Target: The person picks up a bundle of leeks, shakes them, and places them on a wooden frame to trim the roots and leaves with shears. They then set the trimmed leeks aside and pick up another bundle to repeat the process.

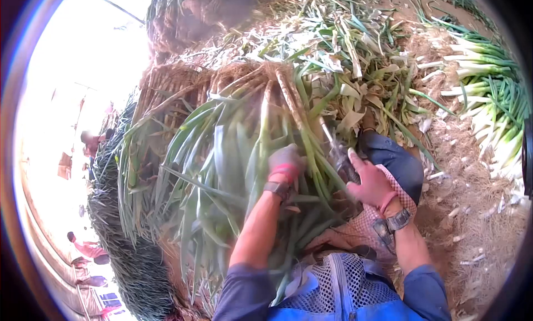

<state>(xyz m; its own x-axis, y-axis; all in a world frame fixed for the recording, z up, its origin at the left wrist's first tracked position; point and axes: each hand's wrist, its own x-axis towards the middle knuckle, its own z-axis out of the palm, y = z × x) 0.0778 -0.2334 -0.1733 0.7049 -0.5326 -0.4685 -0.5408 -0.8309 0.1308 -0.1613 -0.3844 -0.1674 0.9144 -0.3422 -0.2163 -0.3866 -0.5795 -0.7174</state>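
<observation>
My left hand (286, 162), gloved and slightly blurred, is closed around the leafy part of a long green onion (265, 118). Its exact hold is partly hidden among the leaves. More unpeeled green onions (177, 99) lie in a heap beneath and beyond it, brown roots away from me and leaves hanging toward me. In my gloved right hand (373, 183) is a dark tool with a thin pale rod, which looks like an air blow gun (340, 154). The rod points up and left beside the onion stalks; my fingers partly hide the tool's body.
Stripped leaves and skins (355, 71) pile up ahead. At right, peeled green onions (494, 93) lie in a row on the littered soil (466, 221). A tall stack of green onions (130, 254) stands at left, with a distant person (89, 249) beyond it.
</observation>
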